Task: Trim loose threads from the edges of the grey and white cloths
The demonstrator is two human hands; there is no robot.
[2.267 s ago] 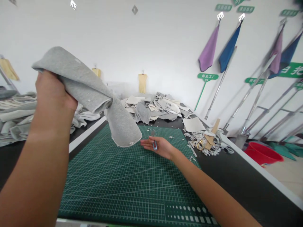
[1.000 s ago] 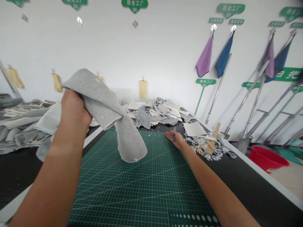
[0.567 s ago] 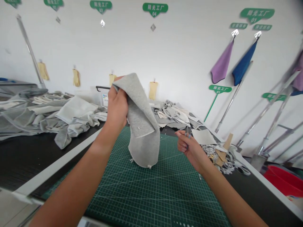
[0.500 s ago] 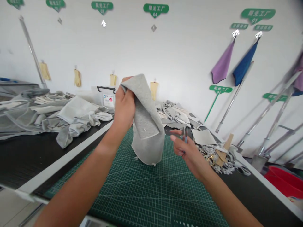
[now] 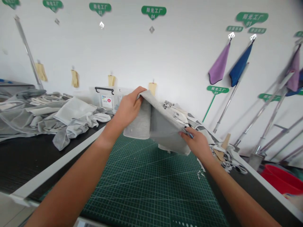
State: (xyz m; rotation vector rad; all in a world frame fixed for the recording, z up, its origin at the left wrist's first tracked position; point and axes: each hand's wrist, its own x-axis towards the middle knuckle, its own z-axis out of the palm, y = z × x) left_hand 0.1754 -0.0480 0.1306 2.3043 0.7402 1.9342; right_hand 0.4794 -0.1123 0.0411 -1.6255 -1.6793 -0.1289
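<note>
A grey piece of fabric (image 5: 165, 123) hangs folded over the green cutting mat (image 5: 146, 186). My left hand (image 5: 129, 108) is closed on its upper edge, thumb and fingers pinching the fold. My right hand (image 5: 197, 140) grips the lower right edge of the fabric, and the cloth stretches slantwise between the two hands. A small metal tool (image 5: 189, 134), partly hidden by the fingers, is also in my right hand; its exact kind is hard to make out. White scraps (image 5: 200, 171) lie on the mat below that hand.
Grey and white cloths (image 5: 71, 113) are heaped on the left of the black table. A clear box (image 5: 106, 97) with a black handle stands behind. Cut-offs (image 5: 224, 157) lie at the right, near a red basin (image 5: 281, 179). Mops lean against the wall.
My right hand has moved up and taken hold of the fabric's edge. My left hand has lowered a little, and the cloth, which hung straight down, now spreads to the right.
</note>
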